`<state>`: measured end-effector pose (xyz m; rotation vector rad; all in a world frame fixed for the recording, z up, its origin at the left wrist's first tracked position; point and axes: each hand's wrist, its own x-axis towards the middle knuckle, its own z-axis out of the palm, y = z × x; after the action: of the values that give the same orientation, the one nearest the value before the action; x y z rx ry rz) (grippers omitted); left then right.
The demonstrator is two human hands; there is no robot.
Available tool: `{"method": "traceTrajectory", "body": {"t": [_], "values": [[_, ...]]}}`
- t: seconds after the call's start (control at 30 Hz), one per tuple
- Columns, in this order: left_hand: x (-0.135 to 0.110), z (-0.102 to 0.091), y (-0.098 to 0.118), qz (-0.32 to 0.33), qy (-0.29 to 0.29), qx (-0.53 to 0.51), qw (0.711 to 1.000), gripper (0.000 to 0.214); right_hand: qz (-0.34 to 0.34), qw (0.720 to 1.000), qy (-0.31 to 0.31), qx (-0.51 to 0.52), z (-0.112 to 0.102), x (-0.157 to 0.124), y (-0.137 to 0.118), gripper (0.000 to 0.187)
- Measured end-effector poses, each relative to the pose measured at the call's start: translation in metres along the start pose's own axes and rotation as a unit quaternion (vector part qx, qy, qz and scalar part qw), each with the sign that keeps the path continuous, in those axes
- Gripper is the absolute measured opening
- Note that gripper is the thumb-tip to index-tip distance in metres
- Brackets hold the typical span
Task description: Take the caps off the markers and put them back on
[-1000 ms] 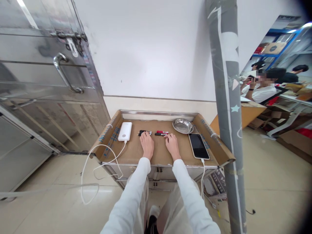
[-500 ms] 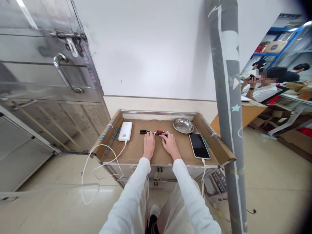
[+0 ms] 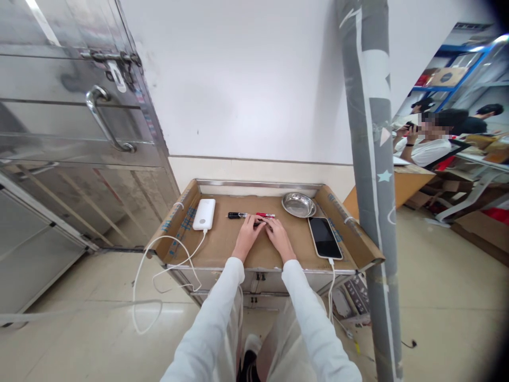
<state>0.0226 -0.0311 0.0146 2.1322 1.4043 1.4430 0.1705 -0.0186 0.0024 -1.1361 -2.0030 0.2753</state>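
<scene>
My left hand (image 3: 247, 234) and my right hand (image 3: 278, 237) are close together over the middle of the cardboard-lined cart top (image 3: 226, 249). Both are closed, fingers bent, on a short black pen (image 3: 258, 223) that they mostly cover. Just beyond the fingertips lies a red pen (image 3: 265, 215), its near side partly hidden. A black marker with a light band (image 3: 237, 215) rests crosswise to the left of it, touched by neither hand.
A white power bank (image 3: 204, 214) with a cable lies on the left. At the right are a shallow metal bowl (image 3: 299, 205) and a plugged-in phone (image 3: 325, 237). A wrapped grey pole (image 3: 371, 159) stands beside the cart. People sit at the far right.
My left hand has left the black marker and shifted right to the black pen in my right hand. The pen has come slightly nearer to me; the red pen shows more.
</scene>
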Motion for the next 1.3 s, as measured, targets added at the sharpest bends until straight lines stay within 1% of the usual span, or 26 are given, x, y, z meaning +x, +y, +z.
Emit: {"method": "traceTrajectory", "body": {"t": [0.1,0.27,0.37,0.5,0.63,0.73,0.87,1.03,1.17,1.3], "values": [[-0.0002,0.0014,-0.0013,-0.014,0.035,-0.050,0.998,0.026,0.006,1.000,0.011,0.023,0.0031,0.0007,0.0042,0.033],[-0.0011,0.0050,-0.0056,-0.027,0.038,-0.092,0.995,0.028,0.034,0.998,0.018,0.053,0.0056,0.0012,0.0082,0.032],[-0.0007,0.0048,-0.0069,-0.027,0.051,-0.093,0.994,0.027,0.056,0.996,0.011,0.069,0.0051,0.0010,0.0080,0.032],[0.0001,0.0012,-0.0049,-0.032,0.097,-0.072,0.992,0.026,0.079,0.991,0.019,0.106,0.0039,0.0004,0.0055,0.033],[0.0007,-0.0013,-0.0014,-0.034,0.121,-0.054,0.991,0.028,0.080,0.991,0.030,0.107,0.0028,-0.0002,0.0030,0.026],[0.0010,-0.0018,0.0004,-0.030,0.130,-0.046,0.990,0.029,0.079,0.993,0.035,0.081,0.0016,-0.0003,0.0021,0.022],[0.0011,-0.0025,0.0010,-0.035,0.138,-0.042,0.989,0.029,0.071,0.994,0.042,0.071,0.0004,-0.0002,0.0009,0.022],[0.0004,-0.0024,-0.0010,-0.045,0.137,-0.048,0.988,0.028,0.081,0.991,0.040,0.101,0.0004,-0.0004,-0.0005,0.022],[-0.0003,-0.0017,-0.0022,-0.037,0.123,-0.060,0.990,0.027,0.091,0.986,0.036,0.134,0.0008,-0.0006,0.0001,0.020],[-0.0003,-0.0019,-0.0016,-0.032,0.128,-0.064,0.989,0.027,0.093,0.985,0.039,0.140,0.0010,-0.0008,0.0006,0.020]]}}
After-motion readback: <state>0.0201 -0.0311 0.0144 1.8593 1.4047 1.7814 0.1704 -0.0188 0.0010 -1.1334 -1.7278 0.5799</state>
